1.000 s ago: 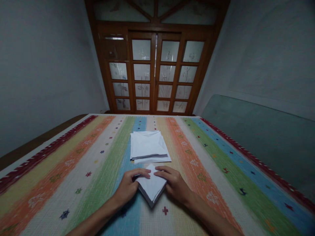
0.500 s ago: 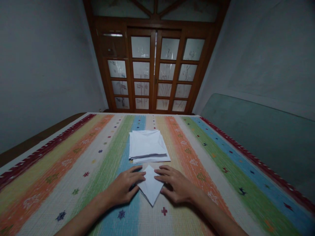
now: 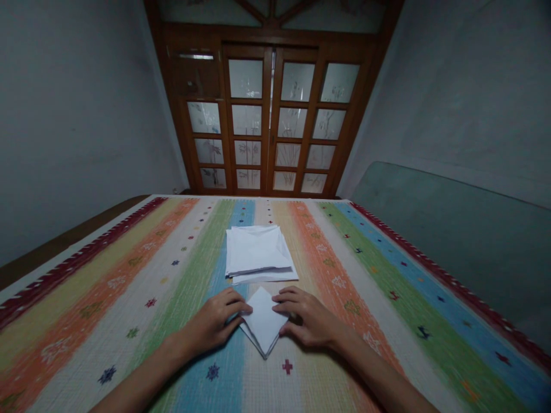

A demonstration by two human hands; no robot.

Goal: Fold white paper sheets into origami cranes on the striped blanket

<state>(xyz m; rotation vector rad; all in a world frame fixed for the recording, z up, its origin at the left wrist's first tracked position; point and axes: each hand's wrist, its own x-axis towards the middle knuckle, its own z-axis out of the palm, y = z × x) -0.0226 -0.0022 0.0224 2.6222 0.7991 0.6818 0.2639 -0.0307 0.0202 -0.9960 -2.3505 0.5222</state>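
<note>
- A tall brown wooden door with frosted glass panes stands at the top middle.
- A big rainbow-striped cloth fills the bottom half.
- A neat pile of white paper sheets lies in the middle of the cloth.
- Just below it, a white folded paper shape lies flat, its point facing down.
- The left hand and right hand touch its two sides, their fingers open and flat, not gripping.

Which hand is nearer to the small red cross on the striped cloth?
Right: the right hand is just above the cross, slightly right; the left hand is farther, past the folded paper.
</note>
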